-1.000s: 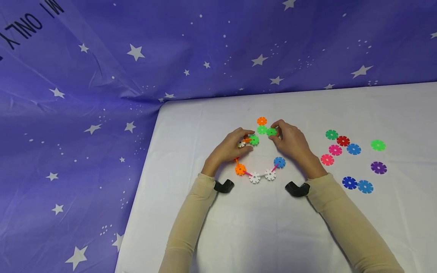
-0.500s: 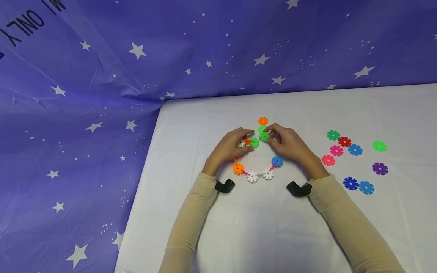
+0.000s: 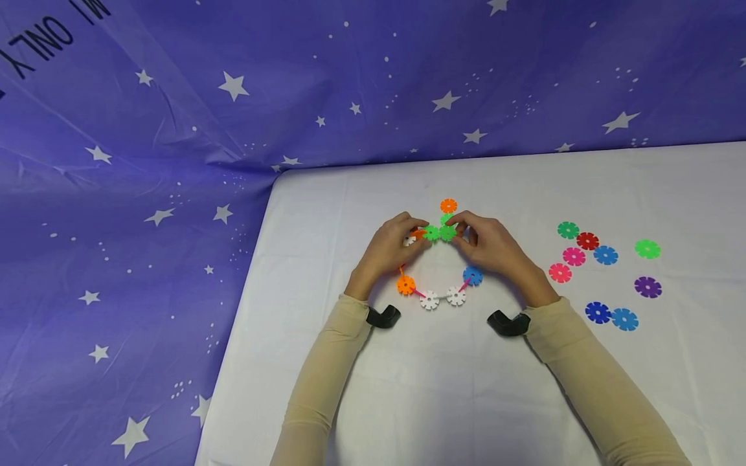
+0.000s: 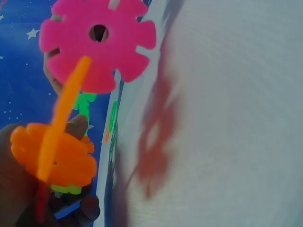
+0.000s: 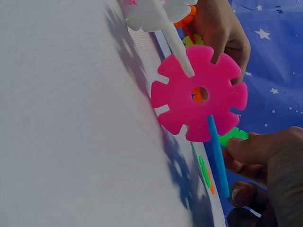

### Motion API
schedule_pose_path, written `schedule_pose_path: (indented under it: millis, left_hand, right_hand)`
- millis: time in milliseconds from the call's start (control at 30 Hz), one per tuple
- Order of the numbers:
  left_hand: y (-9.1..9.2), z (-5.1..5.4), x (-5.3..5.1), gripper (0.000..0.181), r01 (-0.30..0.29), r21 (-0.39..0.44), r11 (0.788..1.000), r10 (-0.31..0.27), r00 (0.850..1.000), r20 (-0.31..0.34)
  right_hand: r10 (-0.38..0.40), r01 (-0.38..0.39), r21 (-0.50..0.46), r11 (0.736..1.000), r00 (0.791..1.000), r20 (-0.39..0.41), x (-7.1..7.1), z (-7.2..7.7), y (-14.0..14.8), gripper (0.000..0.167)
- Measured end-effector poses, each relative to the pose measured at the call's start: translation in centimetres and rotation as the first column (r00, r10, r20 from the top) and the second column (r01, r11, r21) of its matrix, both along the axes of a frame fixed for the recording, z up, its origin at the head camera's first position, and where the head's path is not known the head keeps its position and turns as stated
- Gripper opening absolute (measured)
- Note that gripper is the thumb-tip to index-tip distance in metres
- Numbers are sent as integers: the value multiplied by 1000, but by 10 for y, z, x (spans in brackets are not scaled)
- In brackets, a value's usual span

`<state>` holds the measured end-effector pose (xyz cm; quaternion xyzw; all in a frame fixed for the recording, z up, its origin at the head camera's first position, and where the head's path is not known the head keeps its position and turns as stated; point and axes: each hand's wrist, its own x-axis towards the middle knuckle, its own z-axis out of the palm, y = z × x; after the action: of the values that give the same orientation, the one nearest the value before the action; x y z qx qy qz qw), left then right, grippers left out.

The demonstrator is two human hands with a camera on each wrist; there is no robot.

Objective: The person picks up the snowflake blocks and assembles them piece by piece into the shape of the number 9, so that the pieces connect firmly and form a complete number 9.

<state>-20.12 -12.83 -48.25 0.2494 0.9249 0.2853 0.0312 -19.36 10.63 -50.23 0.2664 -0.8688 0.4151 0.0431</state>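
My left hand [image 3: 389, 244] grips a curved chain of slotted snowflake discs near its upper end, where a green disc [image 3: 430, 233] sticks out. Between the thumb and fingers of my right hand [image 3: 488, 243] is a second green disc [image 3: 447, 233], its edge at the first one; whether their slots interlock I cannot tell. The chain runs down through an orange disc [image 3: 406, 285] and white discs [image 3: 429, 300] to a blue disc [image 3: 473, 276]. Pink discs join some of these edge-on, one large in the left wrist view [image 4: 71, 38], another pink disc [image 5: 180, 94] in the right.
Just beyond my hands lie a loose orange disc [image 3: 448, 206] and a partly covered light green disc [image 3: 447, 219]. Several loose discs, among them a red disc [image 3: 587, 241] and a purple disc [image 3: 648, 287], lie on the white tablecloth [image 3: 466, 388] at the right. A purple starry curtain [image 3: 373, 77] hangs behind.
My right hand has moved left and slightly down with its green disc, up against the chain's green end. My left hand has raised that end slightly; the chain's lower part has shifted left.
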Motion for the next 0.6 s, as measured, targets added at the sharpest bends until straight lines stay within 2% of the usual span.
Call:
schedule_pose_path:
  millis: [300, 600]
  left_hand:
    - [2, 1, 0, 38, -57, 40, 998, 56, 998, 24]
    - [3, 0, 0, 37, -61, 94, 994, 52, 995, 89]
  right_hand:
    - [-27, 26, -28, 999, 997, -70, 2, 1, -2, 30]
    - [-16, 15, -3, 1000, 993, -114, 4, 3, -5, 26]
